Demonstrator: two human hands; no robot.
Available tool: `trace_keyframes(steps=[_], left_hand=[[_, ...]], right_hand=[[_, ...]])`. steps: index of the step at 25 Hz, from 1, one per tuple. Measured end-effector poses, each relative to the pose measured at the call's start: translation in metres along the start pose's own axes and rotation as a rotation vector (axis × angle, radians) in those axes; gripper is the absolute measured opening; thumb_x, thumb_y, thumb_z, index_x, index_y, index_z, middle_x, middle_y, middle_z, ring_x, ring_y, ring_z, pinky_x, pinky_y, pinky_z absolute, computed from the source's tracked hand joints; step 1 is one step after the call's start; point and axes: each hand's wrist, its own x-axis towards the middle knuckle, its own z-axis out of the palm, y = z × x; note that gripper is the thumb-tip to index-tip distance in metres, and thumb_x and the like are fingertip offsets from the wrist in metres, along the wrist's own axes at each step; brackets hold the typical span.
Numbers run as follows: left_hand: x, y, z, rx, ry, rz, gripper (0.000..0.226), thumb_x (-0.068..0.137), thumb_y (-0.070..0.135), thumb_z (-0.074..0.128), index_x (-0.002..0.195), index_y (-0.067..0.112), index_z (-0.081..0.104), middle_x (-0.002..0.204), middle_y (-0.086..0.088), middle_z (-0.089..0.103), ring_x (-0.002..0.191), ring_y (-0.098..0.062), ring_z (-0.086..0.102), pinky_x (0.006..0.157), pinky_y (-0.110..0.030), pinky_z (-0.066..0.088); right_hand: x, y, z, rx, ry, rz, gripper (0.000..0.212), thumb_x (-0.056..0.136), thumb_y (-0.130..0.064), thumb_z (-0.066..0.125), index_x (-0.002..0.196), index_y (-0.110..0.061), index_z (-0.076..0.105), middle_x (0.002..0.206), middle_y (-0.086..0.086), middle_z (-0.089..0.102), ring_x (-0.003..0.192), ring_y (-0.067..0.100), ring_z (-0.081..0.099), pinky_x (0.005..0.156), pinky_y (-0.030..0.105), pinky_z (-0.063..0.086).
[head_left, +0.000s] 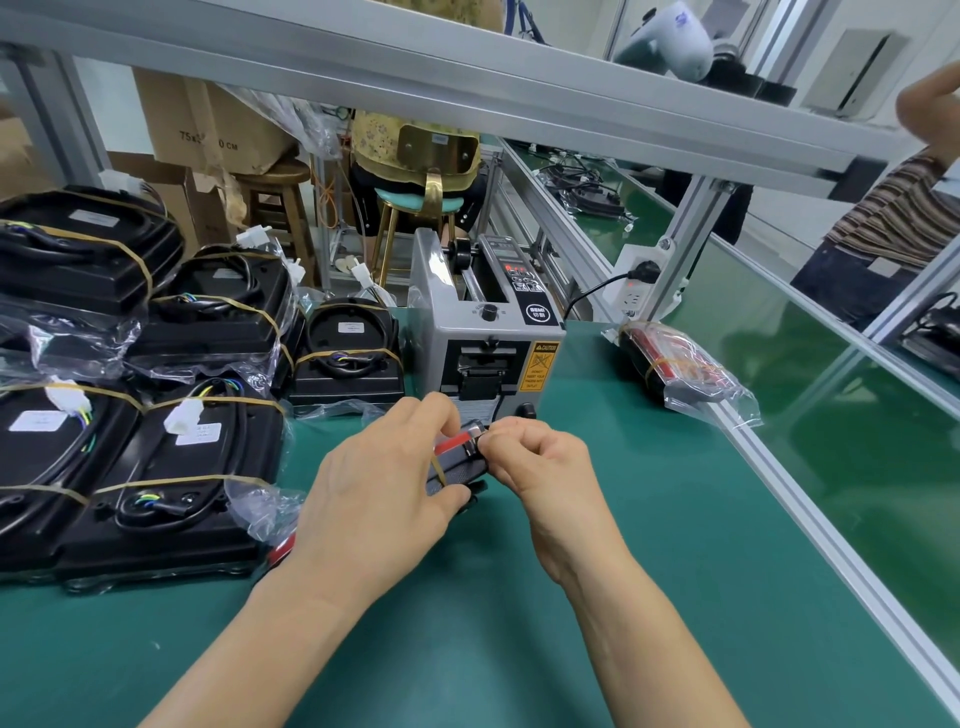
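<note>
**Small lamp unit held at the tape dispenser's mouth**

Over the green bench mat (519, 639), a person's left hand (384, 499) wraps its fingers round a black lamp unit (460, 470) with a red lens strip. The right hand (540, 467) pinches the unit's far end between thumb and forefinger; whether a piece of tape lies under those fingers cannot be told. The unit is lifted just clear of the mat, directly in front of the tape dispenser (483, 332).

It looks light and stiff: moulded plastic with a textured black body and a glossy lens that would likely scuff or slip. The textured sides, where the left hand sits, seem the safer hold. A yellow rubber band (438, 467) crosses it and could roll off under a careless thumb.

Its long axis slants from near left to far right, the far end pointing at the dispenser's outlet. The near end is hidden by the left hand.

To the left lie banded black housings (156, 467), some in clear bags. A bagged lamp (680, 369) rests to the right, near the bench rail.
</note>
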Motion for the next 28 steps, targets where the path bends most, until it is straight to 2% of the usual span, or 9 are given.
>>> trace_keyframes(steps=[4, 8, 12, 16, 19, 21, 24, 27, 28], left_hand=[[0.000, 0.000, 0.001, 0.002, 0.002, 0.002, 0.044, 0.067, 0.033, 0.079, 0.092, 0.034, 0.043, 0.087, 0.013, 0.052, 0.076, -0.019, 0.053, 0.064, -0.033, 0.043], [0.000, 0.000, 0.001, 0.011, 0.008, 0.012, 0.044, 0.066, 0.033, 0.079, 0.091, 0.035, 0.043, 0.086, 0.013, 0.052, 0.075, -0.020, 0.054, 0.062, -0.033, 0.042], [-0.001, 0.000, 0.002, 0.025, 0.012, 0.017, 0.044, 0.065, 0.033, 0.079, 0.091, 0.033, 0.044, 0.087, 0.013, 0.053, 0.075, -0.020, 0.054, 0.062, -0.033, 0.042], [-0.001, 0.000, 0.002, 0.024, 0.016, 0.017, 0.041, 0.065, 0.034, 0.079, 0.088, 0.033, 0.045, 0.086, 0.014, 0.053, 0.074, -0.020, 0.053, 0.060, -0.032, 0.041], [0.000, -0.001, 0.001, 0.028, 0.007, 0.006, 0.041, 0.065, 0.034, 0.079, 0.085, 0.034, 0.043, 0.083, 0.014, 0.051, 0.072, -0.018, 0.052, 0.060, -0.032, 0.039], [-0.001, -0.001, 0.002, 0.039, 0.004, 0.011, 0.042, 0.064, 0.034, 0.080, 0.084, 0.034, 0.042, 0.079, 0.014, 0.050, 0.071, -0.018, 0.052, 0.059, -0.031, 0.038], [0.000, -0.001, 0.002, 0.051, 0.022, 0.013, 0.042, 0.064, 0.033, 0.080, 0.085, 0.035, 0.043, 0.078, 0.016, 0.049, 0.071, -0.018, 0.052, 0.058, -0.030, 0.036], [-0.001, -0.002, 0.001, 0.074, 0.012, 0.060, 0.038, 0.066, 0.032, 0.081, 0.093, 0.038, 0.054, 0.089, 0.017, 0.055, 0.077, -0.017, 0.058, 0.061, -0.030, 0.042], [-0.002, -0.002, 0.000, 0.097, 0.014, 0.091, 0.038, 0.067, 0.031, 0.081, 0.098, 0.039, 0.060, 0.095, 0.018, 0.057, 0.078, -0.016, 0.061, 0.061, -0.030, 0.045]], right_hand=[[0.001, 0.001, -0.001, -0.004, -0.006, -0.002, 0.046, 0.078, 0.002, 0.061, 0.038, -0.019, 0.052, 0.057, -0.014, 0.051, 0.063, 0.005, 0.047, 0.067, 0.022, 0.037], [0.000, 0.005, 0.000, -0.141, 0.068, -0.054, 0.028, 0.075, 0.001, 0.064, 0.049, -0.005, 0.057, 0.068, -0.007, 0.059, 0.077, 0.006, 0.055, 0.072, 0.027, 0.044], [-0.002, 0.003, 0.003, -0.224, 0.108, -0.089, 0.041, 0.073, 0.000, 0.064, 0.041, -0.024, 0.056, 0.082, 0.002, 0.065, 0.074, -0.002, 0.055, 0.070, 0.018, 0.042], [-0.002, 0.003, 0.006, -0.291, 0.150, -0.095, 0.036, 0.071, -0.003, 0.067, 0.047, -0.028, 0.057, 0.084, 0.001, 0.065, 0.071, -0.003, 0.055, 0.066, 0.015, 0.040], [0.001, 0.009, 0.002, -0.071, 0.197, 0.002, 0.023, 0.080, -0.005, 0.067, 0.085, -0.026, 0.057, 0.092, -0.003, 0.060, 0.080, 0.008, 0.059, 0.071, 0.025, 0.051], [-0.001, 0.014, 0.002, 0.090, 0.128, 0.027, 0.019, 0.087, -0.008, 0.063, 0.095, -0.024, 0.056, 0.092, -0.006, 0.058, 0.083, 0.007, 0.059, 0.075, 0.026, 0.053], [0.001, 0.019, 0.006, -0.074, 0.082, -0.029, 0.013, 0.087, -0.017, 0.068, 0.093, -0.025, 0.061, 0.090, -0.009, 0.063, 0.081, 0.005, 0.062, 0.077, 0.025, 0.052], [0.005, 0.024, 0.005, 0.008, 0.181, 0.025, 0.017, 0.091, -0.005, 0.059, 0.086, -0.021, 0.062, 0.080, -0.004, 0.063, 0.067, 0.003, 0.060, 0.067, 0.022, 0.052], [0.004, 0.026, 0.003, 0.048, 0.182, 0.048, 0.016, 0.091, -0.004, 0.058, 0.088, -0.020, 0.061, 0.082, -0.003, 0.062, 0.068, 0.004, 0.061, 0.068, 0.021, 0.052]])
